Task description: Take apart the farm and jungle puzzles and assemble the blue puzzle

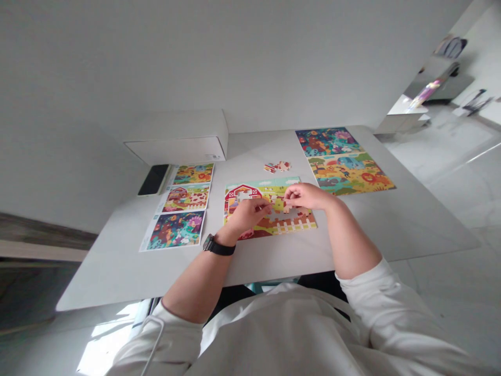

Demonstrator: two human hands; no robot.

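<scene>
A farm jigsaw puzzle (258,194) with a red barn lies on the white table (410,219) in front of me. My left hand (246,215), a black watch on its wrist, rests curled on the puzzle's middle, fingertips pinched on a puzzle piece. My right hand (307,196) hovers over the puzzle's right part, fingers bent and pinching a small piece (287,208) close to the left fingertips. A gap of bare table shows inside the puzzle (279,214) between the hands.
A few loose pieces (277,167) lie beyond the puzzle. Two finished puzzles (342,161) lie at the right. A sheet with three reference pictures (180,206) lies left, a black phone (154,179) and a white box (180,138) behind it.
</scene>
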